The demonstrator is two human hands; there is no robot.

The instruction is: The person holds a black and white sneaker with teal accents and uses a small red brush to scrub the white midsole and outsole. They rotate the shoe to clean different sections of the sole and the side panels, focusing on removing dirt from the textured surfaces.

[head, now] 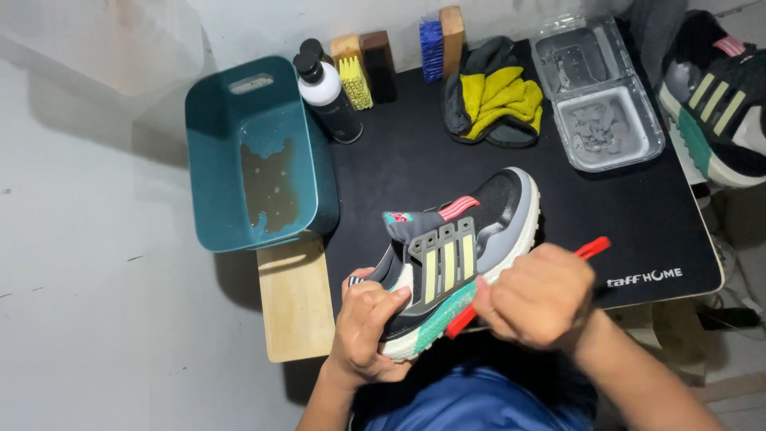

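Observation:
A grey and black sneaker with pale yellow side stripes, a teal midsole patch and a white sole is tilted on its side over the black mat. My left hand grips its heel end from below. My right hand is closed around a thin red tool; one red end sticks out to the upper right, the other touches the sole edge near the teal patch.
A teal tub holding a little water stands at the left. Two bottles, several brushes, a grey and yellow cloth, a clear plastic tray and a second sneaker lie along the back and right.

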